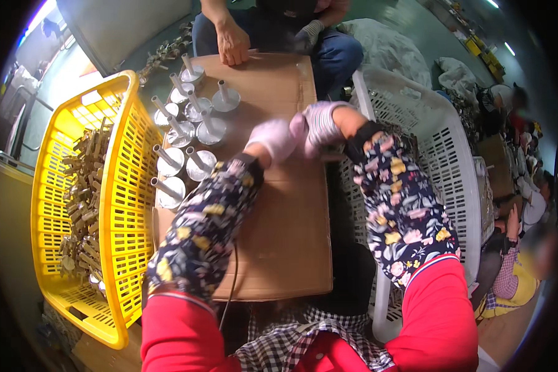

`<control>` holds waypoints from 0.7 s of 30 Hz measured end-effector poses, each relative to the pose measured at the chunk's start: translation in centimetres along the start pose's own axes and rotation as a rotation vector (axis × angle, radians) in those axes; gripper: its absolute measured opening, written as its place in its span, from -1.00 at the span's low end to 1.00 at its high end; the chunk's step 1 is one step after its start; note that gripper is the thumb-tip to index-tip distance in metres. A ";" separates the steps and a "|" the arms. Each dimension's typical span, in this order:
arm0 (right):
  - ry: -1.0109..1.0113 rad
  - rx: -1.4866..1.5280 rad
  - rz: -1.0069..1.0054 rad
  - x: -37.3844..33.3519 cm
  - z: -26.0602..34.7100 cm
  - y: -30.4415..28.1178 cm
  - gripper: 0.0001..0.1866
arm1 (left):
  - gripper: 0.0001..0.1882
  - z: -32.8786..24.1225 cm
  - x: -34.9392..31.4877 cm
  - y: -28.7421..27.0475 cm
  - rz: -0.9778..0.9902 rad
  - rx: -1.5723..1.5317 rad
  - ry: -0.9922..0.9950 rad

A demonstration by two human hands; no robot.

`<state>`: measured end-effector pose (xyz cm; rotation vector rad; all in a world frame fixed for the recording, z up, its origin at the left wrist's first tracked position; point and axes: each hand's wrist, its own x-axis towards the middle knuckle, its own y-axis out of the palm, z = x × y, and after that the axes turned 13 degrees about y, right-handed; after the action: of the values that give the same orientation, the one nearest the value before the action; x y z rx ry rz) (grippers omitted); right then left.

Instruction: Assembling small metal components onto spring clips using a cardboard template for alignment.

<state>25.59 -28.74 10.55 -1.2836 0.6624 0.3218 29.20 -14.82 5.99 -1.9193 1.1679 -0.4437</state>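
Observation:
My left hand [273, 141] and my right hand [321, 126] meet above the right side of a cardboard sheet [279, 235]. Both wear pale gloves, the right one striped. Fingers on each look closed together, and motion blurs them; anything between them is hidden. To the left of my hands stand several round silver metal pieces, each with an upright or tilted tube, such as the one nearest my left hand [211, 130]. Navy floral sleeve covers reach from my wrists to the red sleeves.
At left a yellow basket [108, 204] holds many small metal parts [84, 198]. A white basket [459, 186] with metal parts stands at right. Across the cardboard, another person's bare hand [232, 44] rests at its far edge. A dark cable [232, 279] runs near my left arm.

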 end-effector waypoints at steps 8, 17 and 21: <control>0.249 -0.444 -0.742 -2.6 1.3 7.3 -0.21 | -0.37 3.6 4.2 1.1 0.173 -0.360 0.029; 0.332 -0.101 -0.179 3.8 -0.7 -1.2 -0.50 | -0.35 3.9 7.2 0.0 -0.113 -0.056 0.045; 0.307 -0.406 -0.682 5.2 -0.4 0.8 -0.26 | -0.35 5.8 11.5 -0.2 -0.141 -0.051 0.069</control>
<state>29.05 -29.64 6.70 -1.8840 0.3828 -0.3255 38.91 -21.91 1.38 -2.0531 1.1010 -0.5648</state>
